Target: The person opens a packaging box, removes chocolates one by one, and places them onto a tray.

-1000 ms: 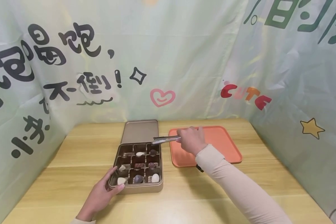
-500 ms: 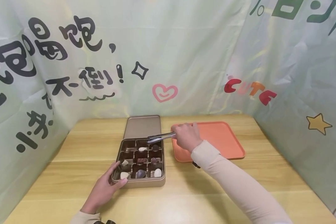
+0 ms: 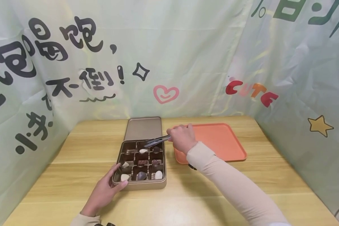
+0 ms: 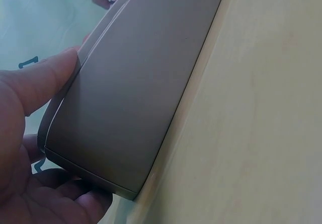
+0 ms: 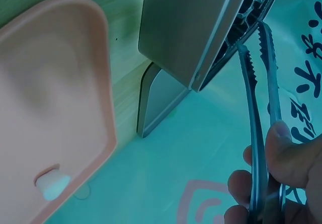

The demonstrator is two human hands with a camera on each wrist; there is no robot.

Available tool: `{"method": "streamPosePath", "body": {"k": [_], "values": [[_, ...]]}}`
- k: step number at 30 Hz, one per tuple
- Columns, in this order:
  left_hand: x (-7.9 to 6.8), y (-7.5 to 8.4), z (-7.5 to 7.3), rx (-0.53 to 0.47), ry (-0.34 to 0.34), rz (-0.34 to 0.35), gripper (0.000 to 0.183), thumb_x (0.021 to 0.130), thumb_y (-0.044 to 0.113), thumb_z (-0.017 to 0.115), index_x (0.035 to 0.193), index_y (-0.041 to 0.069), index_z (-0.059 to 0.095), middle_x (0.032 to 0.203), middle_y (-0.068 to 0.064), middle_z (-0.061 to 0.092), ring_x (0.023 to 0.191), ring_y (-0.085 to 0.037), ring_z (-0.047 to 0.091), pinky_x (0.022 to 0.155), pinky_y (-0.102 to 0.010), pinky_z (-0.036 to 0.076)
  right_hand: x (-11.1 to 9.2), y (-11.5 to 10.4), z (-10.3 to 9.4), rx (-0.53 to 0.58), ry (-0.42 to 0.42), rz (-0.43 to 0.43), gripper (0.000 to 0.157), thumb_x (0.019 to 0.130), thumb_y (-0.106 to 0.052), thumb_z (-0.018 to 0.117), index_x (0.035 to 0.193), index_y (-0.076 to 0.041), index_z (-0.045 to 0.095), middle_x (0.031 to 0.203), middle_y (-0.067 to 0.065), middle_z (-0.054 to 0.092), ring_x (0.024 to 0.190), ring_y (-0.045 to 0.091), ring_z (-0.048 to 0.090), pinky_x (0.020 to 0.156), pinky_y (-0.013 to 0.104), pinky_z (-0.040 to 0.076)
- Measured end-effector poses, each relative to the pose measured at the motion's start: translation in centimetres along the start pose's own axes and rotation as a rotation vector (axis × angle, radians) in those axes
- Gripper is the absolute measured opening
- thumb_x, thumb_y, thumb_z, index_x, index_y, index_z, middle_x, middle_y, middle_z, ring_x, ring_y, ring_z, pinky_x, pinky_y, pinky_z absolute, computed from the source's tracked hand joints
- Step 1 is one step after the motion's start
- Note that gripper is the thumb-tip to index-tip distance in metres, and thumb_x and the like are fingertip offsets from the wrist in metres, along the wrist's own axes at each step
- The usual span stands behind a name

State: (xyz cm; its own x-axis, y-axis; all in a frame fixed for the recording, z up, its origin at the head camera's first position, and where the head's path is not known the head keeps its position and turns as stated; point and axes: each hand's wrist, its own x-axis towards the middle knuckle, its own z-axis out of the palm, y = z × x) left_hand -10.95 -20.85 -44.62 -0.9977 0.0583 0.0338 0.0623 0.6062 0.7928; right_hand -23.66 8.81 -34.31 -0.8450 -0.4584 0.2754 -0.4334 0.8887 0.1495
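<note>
My left hand (image 3: 104,190) grips the near left corner of a brown metal box (image 3: 141,185), thumb on the front and fingers along the left side. The left wrist view shows the thumb (image 4: 50,78) against the rim. Inside the box, a dark divided insert holds small white, dark and brown pebble-like pieces; their exact kind is unclear. My right hand (image 3: 182,138) holds metal tongs (image 3: 158,141), their tips over the back row. In the right wrist view, the toothed tongs (image 5: 255,128) stand slightly apart, with nothing visible between the tips.
The box's lid (image 3: 144,128) lies flat behind it. To the right is an orange tray (image 3: 223,141), partly hidden by my right hand. A small whitish piece (image 5: 53,183) lies on it near the edge. Printed cloth walls (image 3: 197,56) surround the wooden table (image 3: 183,201).
My right hand has moved left with the tongs, whose tips went from the box's right back corner towards the middle of the back row. The left hand keeps its grip.
</note>
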Motion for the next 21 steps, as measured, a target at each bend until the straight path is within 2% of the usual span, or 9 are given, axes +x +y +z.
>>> {"method": "streamPosePath", "body": {"k": [6,16,18,21], "values": [[0.0,0.0,-0.1,0.004,-0.004,-0.001,0.084,0.087,0.042,0.071,0.153,0.013,0.028,0.155,-0.022,0.025,0.123,-0.052,0.045,0.101,-0.070,0.033,0.2,-0.5,0.2,-0.021,-0.045,-0.003,0.014,0.089,-0.038,0.070,0.096,-0.026,0.072,0.084,-0.005,0.070,0.074,0.019,0.064,0.066,0.042,0.047],[0.0,0.1,-0.1,0.022,0.000,-0.007,0.084,0.087,0.043,0.071,0.153,0.015,0.028,0.155,-0.022,0.026,0.123,-0.053,0.044,0.099,-0.072,0.034,0.7,-1.9,0.5,-0.097,0.007,-0.011,0.015,0.086,-0.039,0.073,0.096,-0.029,0.074,0.081,-0.006,0.069,0.073,0.017,0.062,0.066,0.041,0.047],[0.0,0.1,-0.1,0.016,0.000,-0.005,0.083,0.087,0.042,0.071,0.153,0.015,0.028,0.155,-0.022,0.026,0.123,-0.053,0.044,0.099,-0.072,0.034,0.8,-2.3,0.3,-0.125,0.004,-0.016,0.014,0.085,-0.040,0.073,0.095,-0.030,0.074,0.081,-0.006,0.069,0.071,0.016,0.061,0.066,0.040,0.047],[0.0,0.0,-0.1,0.014,0.003,0.005,0.082,0.087,0.040,0.071,0.153,0.014,0.029,0.155,-0.022,0.026,0.123,-0.053,0.045,0.099,-0.072,0.034,1.1,-3.1,0.0,-0.171,-0.024,-0.021,0.005,0.088,-0.031,0.072,0.092,-0.030,0.074,0.080,-0.005,0.069,0.069,0.016,0.058,0.064,0.037,0.046]]}}
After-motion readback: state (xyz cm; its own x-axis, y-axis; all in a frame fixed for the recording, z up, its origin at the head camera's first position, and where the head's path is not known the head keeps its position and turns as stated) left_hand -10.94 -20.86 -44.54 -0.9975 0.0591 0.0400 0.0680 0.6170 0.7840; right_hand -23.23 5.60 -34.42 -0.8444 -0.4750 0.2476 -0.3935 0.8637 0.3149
